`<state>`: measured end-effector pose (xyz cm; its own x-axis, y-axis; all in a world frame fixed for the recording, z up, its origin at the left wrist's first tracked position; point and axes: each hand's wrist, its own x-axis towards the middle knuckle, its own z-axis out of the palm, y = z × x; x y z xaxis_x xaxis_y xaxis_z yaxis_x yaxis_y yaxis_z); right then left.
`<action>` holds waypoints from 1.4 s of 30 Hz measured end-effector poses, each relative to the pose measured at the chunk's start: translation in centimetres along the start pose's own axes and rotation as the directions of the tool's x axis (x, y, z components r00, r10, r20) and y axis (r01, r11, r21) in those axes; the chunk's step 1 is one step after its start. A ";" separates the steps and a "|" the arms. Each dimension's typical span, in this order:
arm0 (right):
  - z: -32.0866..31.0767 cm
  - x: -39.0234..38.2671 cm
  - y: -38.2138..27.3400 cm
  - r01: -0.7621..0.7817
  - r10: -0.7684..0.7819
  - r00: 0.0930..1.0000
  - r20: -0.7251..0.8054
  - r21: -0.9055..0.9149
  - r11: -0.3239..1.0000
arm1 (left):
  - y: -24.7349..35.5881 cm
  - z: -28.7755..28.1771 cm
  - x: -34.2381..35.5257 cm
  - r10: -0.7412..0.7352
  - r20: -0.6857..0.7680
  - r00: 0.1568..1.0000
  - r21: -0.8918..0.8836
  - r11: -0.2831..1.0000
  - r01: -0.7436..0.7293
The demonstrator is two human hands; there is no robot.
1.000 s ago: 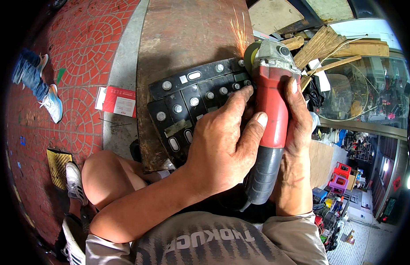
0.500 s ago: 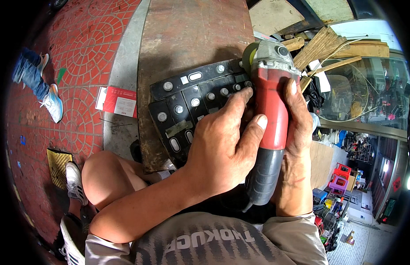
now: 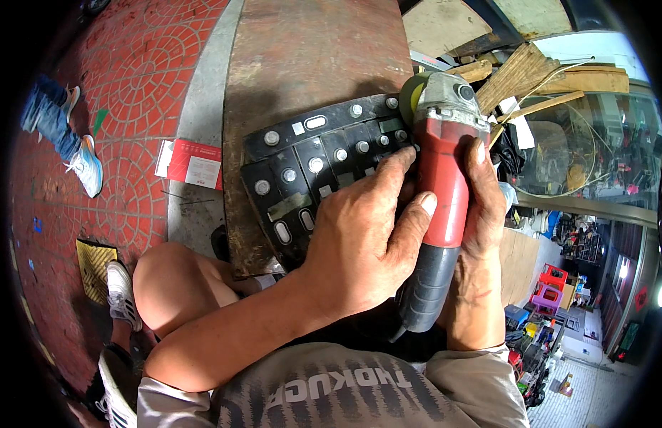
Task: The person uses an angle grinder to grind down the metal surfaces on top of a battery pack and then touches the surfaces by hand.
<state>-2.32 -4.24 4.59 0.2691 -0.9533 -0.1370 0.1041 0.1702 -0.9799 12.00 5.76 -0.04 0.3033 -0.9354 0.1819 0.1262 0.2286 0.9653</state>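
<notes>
A red angle grinder [image 3: 439, 182] with a grey head and dark tail lies along the right edge of a black metal plate [image 3: 313, 167] dotted with round studs and slots. My right hand [image 3: 484, 214] wraps the grinder's red body from the right side. My left hand [image 3: 363, 242] presses down on the plate, its thumb and fingers resting against the grinder's left side. The grinder's disc [image 3: 411, 91] sits at the plate's upper right corner, mostly hidden by the grey head.
The plate rests on a rusty brown steel slab [image 3: 309, 57]. A red and white box [image 3: 192, 164] lies on the paved floor at left. Wooden offcuts [image 3: 531, 75] pile at upper right. My bare knee [image 3: 170, 278] is below the slab; another person's legs [image 3: 60, 135] stand far left.
The grinder and both hands have shifted very slightly; sparks seen above the disc a second ago are gone.
</notes>
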 end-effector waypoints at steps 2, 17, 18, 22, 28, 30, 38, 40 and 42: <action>0.1 0.0 0.0 0.003 -0.003 1.000 -0.004 0.009 1.000 | -0.3 0.3 0.1 0.040 -0.031 0.999 -0.003 0.999 -0.040; 0.3 -0.4 -0.7 -0.062 0.055 0.995 0.088 0.077 0.995 | -0.4 0.2 0.1 0.048 -0.022 0.999 -0.011 0.999 -0.048; 0.4 -0.3 -0.7 -0.055 0.048 0.995 0.087 0.075 0.996 | -0.5 0.3 0.0 0.054 -0.025 0.998 -0.008 0.998 -0.055; 0.7 -0.3 -0.8 -0.044 0.038 0.994 0.099 0.055 0.998 | -0.5 0.1 0.0 0.062 -0.030 0.998 -0.024 0.998 -0.063; 0.5 -0.4 -0.8 -0.068 0.062 0.993 0.105 0.051 0.996 | -0.9 0.5 -0.1 0.084 -0.058 0.995 -0.078 0.993 -0.088; 0.5 -0.3 -0.7 -0.066 0.059 0.991 0.119 0.055 0.996 | -0.7 0.5 -0.2 0.061 -0.064 0.996 -0.109 0.992 -0.068; 0.0 -0.3 -0.5 -0.081 0.073 0.993 0.088 0.087 0.993 | 0.7 -0.6 -0.1 -0.092 0.088 0.992 -0.079 0.992 0.099; -0.1 -0.3 -0.6 -0.085 0.077 0.992 0.096 0.084 0.993 | 0.6 -0.5 -0.1 -0.091 0.098 0.991 -0.073 0.992 0.098; -0.2 -0.3 -0.7 -0.101 0.092 0.990 0.111 0.074 0.992 | -0.5 0.3 0.0 0.033 -0.019 0.999 -0.052 0.998 -0.034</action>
<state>-2.67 -4.12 5.28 0.3818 -0.9000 -0.2100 0.1470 0.2835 -0.9476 11.64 5.53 -0.47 0.3253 -0.9220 0.2101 0.1644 0.2740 0.9476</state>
